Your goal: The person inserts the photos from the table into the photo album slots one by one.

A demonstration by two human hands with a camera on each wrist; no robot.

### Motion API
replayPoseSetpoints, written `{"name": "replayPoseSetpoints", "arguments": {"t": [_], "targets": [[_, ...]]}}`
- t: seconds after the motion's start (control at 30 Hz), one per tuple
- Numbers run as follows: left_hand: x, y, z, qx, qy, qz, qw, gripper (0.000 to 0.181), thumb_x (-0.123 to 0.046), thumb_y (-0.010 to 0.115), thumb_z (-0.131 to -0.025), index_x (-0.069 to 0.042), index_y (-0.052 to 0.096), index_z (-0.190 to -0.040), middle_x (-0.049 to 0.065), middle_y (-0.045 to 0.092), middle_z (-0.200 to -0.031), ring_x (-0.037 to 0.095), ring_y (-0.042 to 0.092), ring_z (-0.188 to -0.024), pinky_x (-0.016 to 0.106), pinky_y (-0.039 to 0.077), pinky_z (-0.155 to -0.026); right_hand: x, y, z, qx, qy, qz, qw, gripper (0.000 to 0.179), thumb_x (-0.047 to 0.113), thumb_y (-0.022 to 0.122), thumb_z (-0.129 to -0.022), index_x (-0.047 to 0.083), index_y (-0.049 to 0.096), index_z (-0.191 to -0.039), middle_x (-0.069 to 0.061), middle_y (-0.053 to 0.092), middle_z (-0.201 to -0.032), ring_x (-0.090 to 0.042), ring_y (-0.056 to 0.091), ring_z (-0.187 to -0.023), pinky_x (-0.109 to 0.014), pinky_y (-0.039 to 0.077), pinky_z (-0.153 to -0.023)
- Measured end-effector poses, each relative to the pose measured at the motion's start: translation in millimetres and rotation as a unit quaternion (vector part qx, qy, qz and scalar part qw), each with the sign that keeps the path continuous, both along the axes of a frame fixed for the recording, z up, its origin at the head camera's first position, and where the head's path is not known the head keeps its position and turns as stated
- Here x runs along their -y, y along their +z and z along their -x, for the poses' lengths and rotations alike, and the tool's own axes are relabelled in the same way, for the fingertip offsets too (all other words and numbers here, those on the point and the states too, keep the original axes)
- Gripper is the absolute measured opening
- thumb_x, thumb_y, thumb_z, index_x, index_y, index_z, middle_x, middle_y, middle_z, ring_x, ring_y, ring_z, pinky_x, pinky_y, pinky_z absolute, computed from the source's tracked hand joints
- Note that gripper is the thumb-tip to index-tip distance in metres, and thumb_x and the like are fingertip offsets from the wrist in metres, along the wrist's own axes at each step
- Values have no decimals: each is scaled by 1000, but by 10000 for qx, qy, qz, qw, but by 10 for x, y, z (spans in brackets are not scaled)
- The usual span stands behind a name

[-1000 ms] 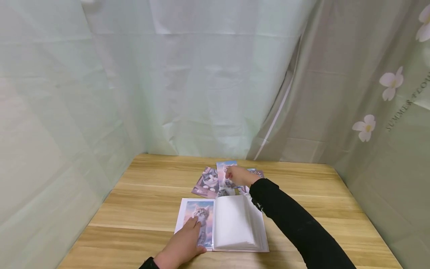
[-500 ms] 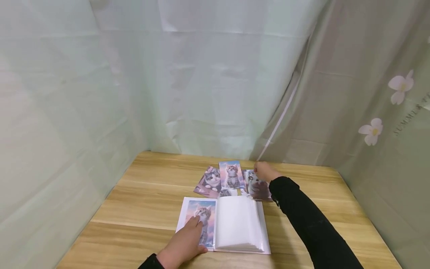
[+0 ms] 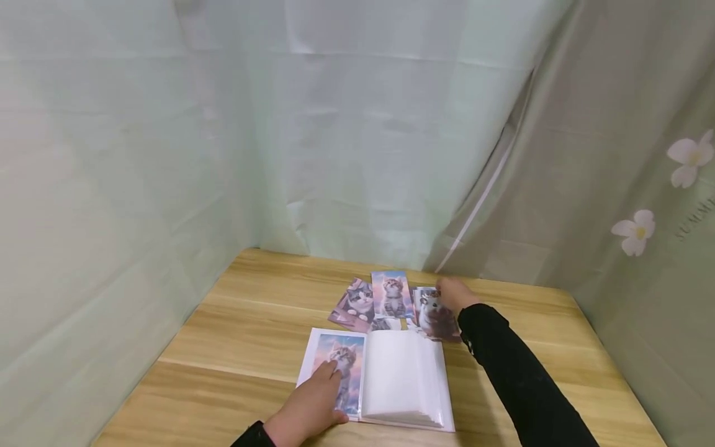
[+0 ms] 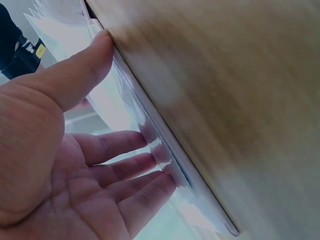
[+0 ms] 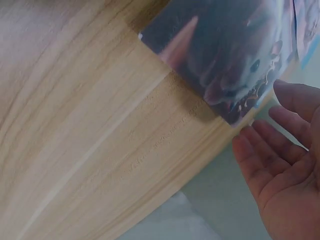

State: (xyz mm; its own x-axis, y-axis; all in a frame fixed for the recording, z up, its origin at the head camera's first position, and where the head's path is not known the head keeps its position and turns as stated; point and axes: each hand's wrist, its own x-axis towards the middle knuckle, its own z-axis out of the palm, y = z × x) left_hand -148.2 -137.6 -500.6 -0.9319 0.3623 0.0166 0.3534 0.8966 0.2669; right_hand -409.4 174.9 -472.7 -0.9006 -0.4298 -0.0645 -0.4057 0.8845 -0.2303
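Note:
In the head view, an open photo album (image 3: 396, 379) lies at the table's front, a kitten photo (image 3: 352, 388) on its left page. My left hand (image 3: 310, 403) rests on that page; the left wrist view shows its fingertips against the page and the thumb (image 4: 95, 57) at the album's edge. Behind the album, my right hand (image 3: 455, 293) is at the far right corner of a dark cat photo (image 3: 432, 313). In the right wrist view, its thumb (image 5: 292, 95) and loosely bent fingers stand apart, right at the photo's edge, with a shadow under the photo.
Left of the dark photo lie a kitten photo with a pink and blue sky (image 3: 393, 295) and a grey-and-white cat photo (image 3: 355, 304). Another photo (image 3: 386, 324) shows partly beneath them, behind the album. Pale curtains (image 3: 357, 155) hang beyond the wooden table (image 3: 240, 335).
My right hand has moved right, from over the sky kitten photo to the dark cat photo's corner. The left hand stays on the album. The head view has shifted slightly.

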Motion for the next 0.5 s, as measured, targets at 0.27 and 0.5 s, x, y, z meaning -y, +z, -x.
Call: {"name": "replayPoseSetpoints", "arguments": {"t": [0.27, 0.5], "targets": [[-6, -5, -2, -46, -35, 78, 10000, 81, -44, 84, -75, 13, 59, -126, 28, 52, -138, 40, 49, -130, 46, 46, -105, -25, -35, -75, 162, -149, -48, 9997, 24, 6, 69, -92, -7, 63, -111, -15, 66, -95, -28, 60, -84, -44, 51, -79], [0, -15, 2, -160, -93, 241, 9995, 81, -47, 83, -76, 12, 59, -126, 27, 53, -138, 39, 50, -129, 44, 47, -104, -28, -69, -121, 324, -243, -116, 9991, 37, 9, 76, -87, -8, 61, -116, -16, 65, -100, -30, 61, -93, -46, 50, -87]]}}
